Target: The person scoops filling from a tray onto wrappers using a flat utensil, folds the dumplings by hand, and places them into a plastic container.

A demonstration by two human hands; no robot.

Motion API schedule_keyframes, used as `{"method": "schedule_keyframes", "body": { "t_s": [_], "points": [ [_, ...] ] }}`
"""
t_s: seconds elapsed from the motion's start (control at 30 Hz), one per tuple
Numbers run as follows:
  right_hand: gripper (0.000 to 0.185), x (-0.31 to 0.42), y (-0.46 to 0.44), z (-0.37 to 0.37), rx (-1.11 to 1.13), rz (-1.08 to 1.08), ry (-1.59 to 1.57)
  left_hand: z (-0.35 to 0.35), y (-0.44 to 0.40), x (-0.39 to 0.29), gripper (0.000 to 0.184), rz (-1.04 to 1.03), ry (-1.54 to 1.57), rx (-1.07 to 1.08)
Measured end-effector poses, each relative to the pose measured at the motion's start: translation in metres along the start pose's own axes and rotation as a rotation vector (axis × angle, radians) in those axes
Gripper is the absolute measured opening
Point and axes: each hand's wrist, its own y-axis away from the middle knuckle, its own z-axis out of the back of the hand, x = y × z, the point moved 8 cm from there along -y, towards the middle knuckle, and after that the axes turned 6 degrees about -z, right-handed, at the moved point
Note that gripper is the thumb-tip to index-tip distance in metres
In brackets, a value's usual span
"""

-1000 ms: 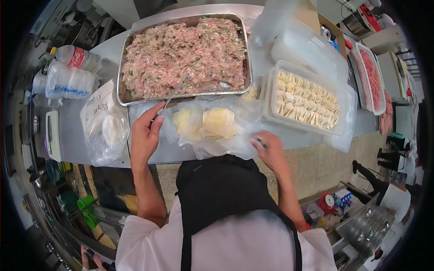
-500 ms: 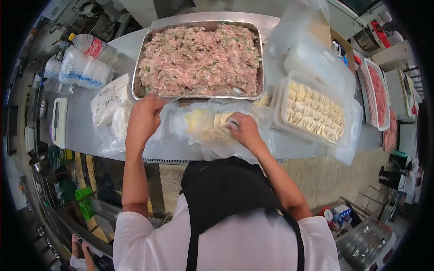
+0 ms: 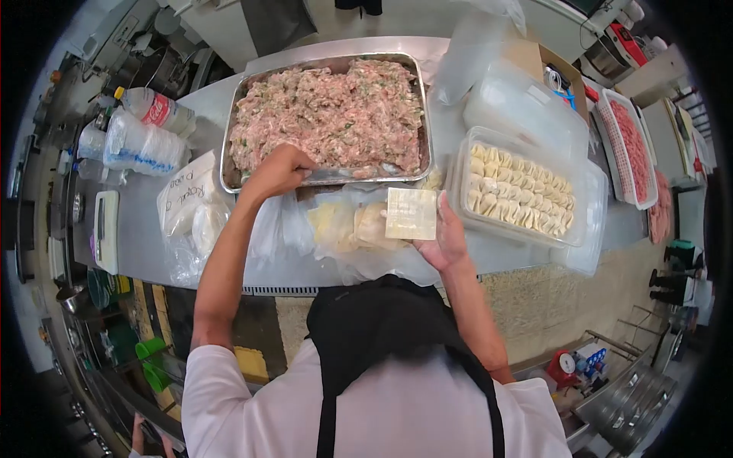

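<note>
My left hand (image 3: 281,172) is closed at the front edge of a metal tray (image 3: 226,164) of minced meat filling (image 3: 328,114). In its fingers is a thin metal tool, mostly hidden now. A square dough wrapper (image 3: 411,214) rests across the fingers of my right hand (image 3: 446,241), which is turned palm up with the thumb at the wrapper's right side. Left of it, more wrappers (image 3: 336,220) lie on clear plastic sheeting in front of the tray. To the right, folded dumplings (image 3: 521,191) sit in rows inside a clear plastic container (image 3: 460,187).
Bagged goods (image 3: 187,198), a plastic bottle (image 3: 156,111) and wrapped plastic cups (image 3: 141,141) stand at the left. A white scale-like box (image 3: 106,229) lies near the left edge. Plastic lids (image 3: 527,114) and a basket of meat (image 3: 630,145) are at the right.
My right hand has lifted a wrapper from the stack and turned palm up, moving right. My left hand has moved up and right over the tray's front edge with the tool.
</note>
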Motion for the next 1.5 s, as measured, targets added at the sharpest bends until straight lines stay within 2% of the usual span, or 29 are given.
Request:
{"method": "schedule_keyframes", "body": {
  "t_s": [0.03,0.07,0.1,0.13,0.2,0.23,0.3,0.33,0.37,0.4,0.43,0.5,0.53,0.6,0.63,0.67,0.73,0.77,0.8,0.87,0.93,0.97,1.03,1.07,1.13,1.27,1.33,1.5],
  "points": [
    [0.054,-0.004,0.000,-0.008,0.117,-0.075,-0.168,0.006,0.008,-0.002,0.019,0.104,0.224,-0.064],
    [0.054,-0.006,-0.002,-0.007,0.115,-0.061,-0.171,0.009,0.015,-0.004,0.022,0.207,0.449,-0.124],
    [0.053,-0.009,-0.006,-0.001,0.015,-0.020,-0.113,0.006,0.021,-0.007,0.027,0.261,0.557,-0.070],
    [0.053,-0.011,-0.009,0.003,-0.088,0.021,-0.054,0.004,0.025,-0.018,0.027,0.248,0.556,-0.060],
    [0.052,-0.012,-0.018,-0.002,-0.097,0.047,-0.129,0.003,0.035,-0.039,0.030,0.211,0.785,-0.167],
    [0.051,-0.012,-0.023,-0.006,-0.098,0.058,-0.201,-0.008,0.038,-0.048,0.030,0.201,0.784,-0.159],
    [0.049,-0.012,-0.031,-0.017,-0.081,0.071,-0.265,-0.024,0.044,-0.058,0.033,0.164,0.811,-0.382],
    [0.047,-0.011,-0.034,-0.022,-0.064,0.069,-0.326,-0.039,0.045,-0.063,0.033,0.160,0.808,-0.383],
    [0.047,-0.009,-0.038,-0.024,-0.059,0.068,-0.325,-0.047,0.045,-0.072,0.034,0.098,0.564,-0.406],
    [0.044,-0.007,-0.041,-0.014,-0.185,0.089,-0.327,-0.049,0.050,-0.081,0.035,0.041,0.321,-0.426],
    [0.042,-0.007,-0.041,-0.004,-0.312,0.112,-0.329,-0.043,0.059,-0.087,0.035,0.044,0.319,-0.429],
    [0.041,-0.005,-0.040,0.003,-0.343,0.178,-0.317,-0.029,0.071,-0.093,0.041,0.133,0.186,-0.289],
    [0.040,-0.001,-0.036,0.006,-0.376,0.235,-0.297,-0.022,0.071,-0.102,0.041,0.136,0.192,-0.291],
    [0.040,-0.003,-0.032,0.000,-0.371,0.207,-0.269,-0.005,0.072,-0.125,0.042,0.080,0.313,-0.473],
    [0.040,-0.005,-0.033,-0.005,-0.358,0.190,-0.250,-0.015,0.065,-0.127,0.047,0.003,0.309,-0.481],
    [0.040,-0.007,-0.035,-0.007,-0.346,0.175,-0.244,-0.022,0.064,-0.122,0.047,0.017,0.300,-0.494],
    [0.040,0.002,-0.035,-0.001,-0.350,0.250,-0.236,-0.038,0.054,-0.117,0.049,0.057,0.234,-0.236],
    [0.040,0.006,-0.033,-0.001,-0.243,0.264,-0.232,-0.028,0.059,-0.114,0.051,0.071,0.239,-0.200],
    [0.040,0.009,-0.029,-0.001,-0.236,0.262,-0.232,-0.016,0.064,-0.104,0.051,0.073,0.233,-0.204],
    [0.041,0.019,-0.016,0.003,-0.318,0.312,-0.133,0.017,0.074,-0.075,0.049,0.144,-0.005,-0.271],
    [0.041,0.018,-0.016,0.004,-0.305,0.296,-0.098,0.043,0.067,-0.054,0.041,0.309,-0.275,-0.201],
    [0.042,0.015,-0.016,0.002,-0.299,0.269,-0.106,0.047,0.061,-0.041,0.041,0.311,-0.276,-0.206],
    [0.042,0.012,-0.017,0.000,-0.288,0.241,-0.108,0.044,0.050,-0.018,0.024,0.329,-0.437,-0.177],
    [0.042,0.011,-0.019,0.002,-0.298,0.239,-0.109,0.040,0.047,-0.013,0.024,0.330,-0.441,-0.182],
    [0.042,0.010,-0.016,0.004,-0.313,0.244,-0.117,0.021,0.039,-0.001,0.015,0.428,-0.375,-0.023],
    [0.042,0.014,-0.008,0.012,-0.331,0.250,-0.106,0.000,0.036,0.021,0.022,0.262,-0.346,0.016],
    [0.042,0.012,-0.010,0.012,-0.333,0.250,-0.108,0.011,0.029,0.000,0.022,0.056,-0.042,-0.040],
    [0.042,0.005,-0.023,0.015,-0.229,0.239,-0.218,0.023,0.032,-0.055,0.030,-0.049,0.241,-0.195]
  ]
}}
